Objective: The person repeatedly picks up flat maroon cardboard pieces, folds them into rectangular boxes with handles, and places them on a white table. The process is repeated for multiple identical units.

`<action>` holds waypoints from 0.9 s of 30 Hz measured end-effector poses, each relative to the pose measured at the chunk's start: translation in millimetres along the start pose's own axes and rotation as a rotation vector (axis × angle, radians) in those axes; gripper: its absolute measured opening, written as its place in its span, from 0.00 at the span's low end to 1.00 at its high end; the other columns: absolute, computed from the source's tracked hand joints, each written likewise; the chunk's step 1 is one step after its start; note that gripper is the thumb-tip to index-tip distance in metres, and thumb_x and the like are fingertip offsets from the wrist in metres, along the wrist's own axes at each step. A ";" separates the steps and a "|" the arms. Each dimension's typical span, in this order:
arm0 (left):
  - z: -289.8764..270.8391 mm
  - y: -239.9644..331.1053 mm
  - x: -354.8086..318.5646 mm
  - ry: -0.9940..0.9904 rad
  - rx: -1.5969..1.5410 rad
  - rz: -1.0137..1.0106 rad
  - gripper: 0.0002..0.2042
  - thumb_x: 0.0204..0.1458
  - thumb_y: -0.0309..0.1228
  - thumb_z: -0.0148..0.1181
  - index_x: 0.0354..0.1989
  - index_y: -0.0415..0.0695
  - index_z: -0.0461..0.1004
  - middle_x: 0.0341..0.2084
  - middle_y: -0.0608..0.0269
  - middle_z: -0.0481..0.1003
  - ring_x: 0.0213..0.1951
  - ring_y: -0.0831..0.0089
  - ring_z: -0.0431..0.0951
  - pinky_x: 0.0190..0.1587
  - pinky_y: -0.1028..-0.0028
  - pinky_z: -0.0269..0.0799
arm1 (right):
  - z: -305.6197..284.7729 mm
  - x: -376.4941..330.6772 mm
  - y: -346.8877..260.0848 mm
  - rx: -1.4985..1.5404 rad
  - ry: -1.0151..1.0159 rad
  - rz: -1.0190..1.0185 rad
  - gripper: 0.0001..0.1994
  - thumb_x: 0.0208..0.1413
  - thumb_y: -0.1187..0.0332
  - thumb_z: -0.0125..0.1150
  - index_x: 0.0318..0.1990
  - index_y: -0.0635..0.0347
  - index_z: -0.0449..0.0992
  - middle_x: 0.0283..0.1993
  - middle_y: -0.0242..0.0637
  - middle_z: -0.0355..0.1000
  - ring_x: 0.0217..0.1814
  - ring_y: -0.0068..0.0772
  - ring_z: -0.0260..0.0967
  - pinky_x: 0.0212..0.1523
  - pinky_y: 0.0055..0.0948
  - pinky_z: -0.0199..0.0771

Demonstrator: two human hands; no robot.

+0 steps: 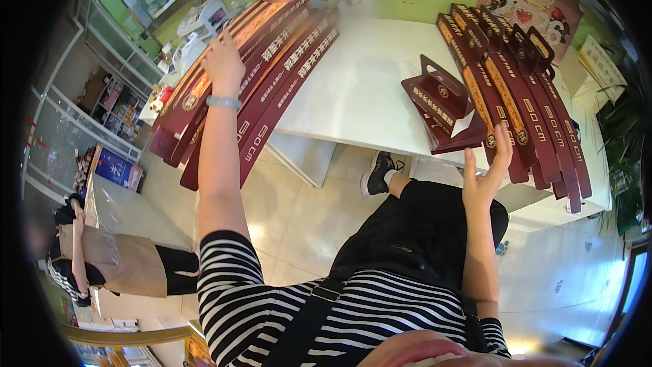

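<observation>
Long, flat maroon cartons with gold and orange print lie in two stacks on a white table. On the left stack of cartons (272, 75) rests my left hand (224, 66), its fingers stretched over the upper face. A pale bangle (223, 102) circles that wrist. My right hand (487, 170) is raised at the near end of the right stack of cartons (536, 119), thumb and fingers apart, holding nothing. Whether its fingertips touch the nearest carton, I cannot tell. Left of that stack sits a short maroon folded carton (440, 98) with a cut-out handle.
Both stacks jut past the near edge of the white table (367, 75). A white machine (202, 17) stands behind the left stack. At far left a person in a tan apron (136, 265) stands by a counter. Green plants (625, 156) border the right side.
</observation>
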State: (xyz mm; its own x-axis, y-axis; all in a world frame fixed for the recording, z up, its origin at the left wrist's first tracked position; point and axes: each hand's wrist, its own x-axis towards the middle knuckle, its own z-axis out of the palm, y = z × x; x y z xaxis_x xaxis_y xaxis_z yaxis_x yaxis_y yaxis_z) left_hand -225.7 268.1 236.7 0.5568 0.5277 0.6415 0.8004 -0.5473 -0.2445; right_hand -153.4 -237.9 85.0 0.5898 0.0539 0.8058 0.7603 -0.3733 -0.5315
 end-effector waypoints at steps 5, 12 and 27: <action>-90.9 14.4 -135.4 0.190 -0.410 0.072 0.43 0.39 0.31 0.77 0.68 0.41 0.63 0.53 0.43 0.72 0.54 0.45 0.73 0.56 0.55 0.71 | -15.5 -13.7 -26.3 0.013 -0.176 -0.078 0.30 0.47 0.72 0.73 0.60 0.62 0.72 0.65 0.48 0.66 0.71 0.55 0.58 0.70 0.47 0.57; -129.6 144.8 -289.8 -0.266 -1.523 0.110 0.40 0.42 0.27 0.76 0.64 0.34 0.59 0.53 0.44 0.69 0.54 0.50 0.72 0.59 0.59 0.67 | 33.8 8.4 -89.7 0.793 -0.302 0.146 0.65 0.47 0.61 0.79 0.77 0.55 0.24 0.80 0.51 0.35 0.81 0.48 0.39 0.76 0.51 0.47; 14.3 318.5 -148.5 -0.721 -1.769 0.004 0.28 0.61 0.48 0.61 0.58 0.35 0.71 0.52 0.54 0.75 0.54 0.67 0.73 0.59 0.72 0.66 | -201.9 -34.1 -15.3 0.095 -0.346 0.497 0.45 0.49 0.70 0.75 0.74 0.65 0.55 0.76 0.46 0.56 0.75 0.39 0.56 0.74 0.37 0.54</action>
State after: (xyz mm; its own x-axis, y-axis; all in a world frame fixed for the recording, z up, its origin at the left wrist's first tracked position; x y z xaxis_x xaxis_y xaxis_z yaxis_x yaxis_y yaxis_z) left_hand -50.2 24.7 53.1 0.9039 0.4010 0.1488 -0.0508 -0.2447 0.9683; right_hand -240.1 -421.0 118.4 0.9220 0.1978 0.3329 0.3835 -0.3479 -0.8555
